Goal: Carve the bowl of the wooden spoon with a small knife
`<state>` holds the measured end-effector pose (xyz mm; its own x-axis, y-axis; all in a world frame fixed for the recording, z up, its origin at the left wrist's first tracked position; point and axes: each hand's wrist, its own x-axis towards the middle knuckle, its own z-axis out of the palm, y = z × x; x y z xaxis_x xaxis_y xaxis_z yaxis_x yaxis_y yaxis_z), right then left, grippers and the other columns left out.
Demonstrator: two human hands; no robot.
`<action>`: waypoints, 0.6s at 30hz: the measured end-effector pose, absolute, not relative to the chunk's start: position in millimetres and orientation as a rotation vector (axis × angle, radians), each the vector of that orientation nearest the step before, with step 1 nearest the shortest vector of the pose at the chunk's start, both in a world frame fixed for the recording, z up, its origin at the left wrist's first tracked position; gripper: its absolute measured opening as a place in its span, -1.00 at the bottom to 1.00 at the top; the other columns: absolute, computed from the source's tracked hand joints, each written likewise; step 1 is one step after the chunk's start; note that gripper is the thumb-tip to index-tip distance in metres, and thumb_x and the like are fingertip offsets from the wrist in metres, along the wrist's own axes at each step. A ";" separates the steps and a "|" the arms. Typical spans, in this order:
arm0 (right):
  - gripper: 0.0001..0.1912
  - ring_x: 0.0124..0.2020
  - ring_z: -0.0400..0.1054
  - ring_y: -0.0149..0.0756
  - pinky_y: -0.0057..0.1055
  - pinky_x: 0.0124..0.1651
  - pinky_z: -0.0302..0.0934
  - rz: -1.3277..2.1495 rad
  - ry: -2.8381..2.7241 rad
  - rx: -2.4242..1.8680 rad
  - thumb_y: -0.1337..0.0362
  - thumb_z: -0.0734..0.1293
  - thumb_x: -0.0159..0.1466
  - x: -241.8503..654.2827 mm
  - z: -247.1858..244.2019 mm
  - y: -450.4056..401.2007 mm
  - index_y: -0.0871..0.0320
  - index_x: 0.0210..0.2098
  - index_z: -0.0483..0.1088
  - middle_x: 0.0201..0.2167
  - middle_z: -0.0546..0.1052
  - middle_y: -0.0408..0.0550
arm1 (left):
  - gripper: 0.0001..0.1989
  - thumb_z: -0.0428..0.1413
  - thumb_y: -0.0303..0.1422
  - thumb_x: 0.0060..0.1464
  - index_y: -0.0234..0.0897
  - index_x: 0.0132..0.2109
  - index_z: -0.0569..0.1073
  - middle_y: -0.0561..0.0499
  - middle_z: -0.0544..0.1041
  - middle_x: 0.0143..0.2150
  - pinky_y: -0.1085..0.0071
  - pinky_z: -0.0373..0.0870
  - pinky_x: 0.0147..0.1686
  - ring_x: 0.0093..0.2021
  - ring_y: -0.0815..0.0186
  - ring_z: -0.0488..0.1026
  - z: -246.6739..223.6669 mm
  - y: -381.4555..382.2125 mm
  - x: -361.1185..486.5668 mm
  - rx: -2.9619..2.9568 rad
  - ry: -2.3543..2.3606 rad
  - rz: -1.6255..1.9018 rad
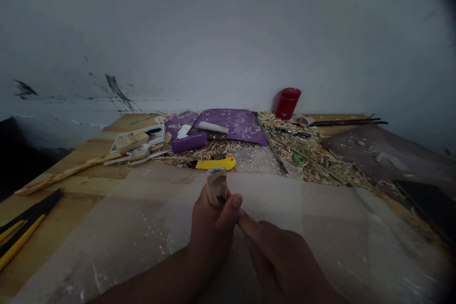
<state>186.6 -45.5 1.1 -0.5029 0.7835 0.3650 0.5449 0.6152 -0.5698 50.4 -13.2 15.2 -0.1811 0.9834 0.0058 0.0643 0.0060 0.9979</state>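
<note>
My left hand (213, 228) is wrapped round a pale carved wooden piece (216, 185), whose top end sticks up above the fingers. A small dark tip shows against the wood beside my left thumb. My right hand (281, 251) is closed and touches the left thumb with its index finger; whatever it grips is hidden. Both hands are above a translucent plastic sheet (149, 218) on the wooden table (81, 161). Just beyond the wooden piece lies a yellow utility knife (215, 164).
Wood shavings (320, 161) cover the back of the table round a purple sheet (231, 123) and purple roll (188, 143). A red container (288, 103) leans against the wall. At left are a white tray (158, 137), a long stick (71, 171) and yellow-black cutters (26, 228).
</note>
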 end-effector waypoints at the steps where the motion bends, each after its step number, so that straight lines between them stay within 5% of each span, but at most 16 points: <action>1: -0.54 -0.48 0.33 -0.35 -0.45 -0.46 0.13 0.570 -2.211 -1.031 0.40 0.05 0.26 186.3 1.2 -45.5 0.12 0.15 -0.02 -0.43 0.44 -0.09 | -0.74 0.11 -0.16 -0.12 -0.25 -0.47 0.27 0.15 0.25 -0.65 0.52 0.12 -0.65 -0.65 0.45 0.16 16.7 -14.1 50.7 1.174 1.391 1.324; 12: -0.49 -0.55 0.24 -0.38 -0.47 -0.51 0.07 0.505 -2.309 -1.009 0.42 0.09 0.21 199.5 13.6 -37.0 0.10 0.16 0.01 -0.51 0.36 -0.15 | -0.71 0.11 -0.14 -0.13 -0.25 -0.46 0.25 0.16 0.24 -0.64 0.51 0.13 -0.62 -0.65 0.46 0.15 10.2 -12.4 39.2 1.273 1.239 1.225; 18: -0.46 -0.52 0.27 -0.38 -0.48 -0.48 0.10 0.561 -2.275 -1.003 0.46 0.10 0.19 205.4 20.6 -34.8 0.05 0.15 0.02 -0.48 0.37 -0.15 | -0.67 0.16 -0.34 -0.14 -0.23 -0.16 0.30 0.12 0.28 -0.48 0.54 0.12 -0.59 -0.56 0.48 0.16 15.1 -12.4 29.3 1.274 0.978 1.072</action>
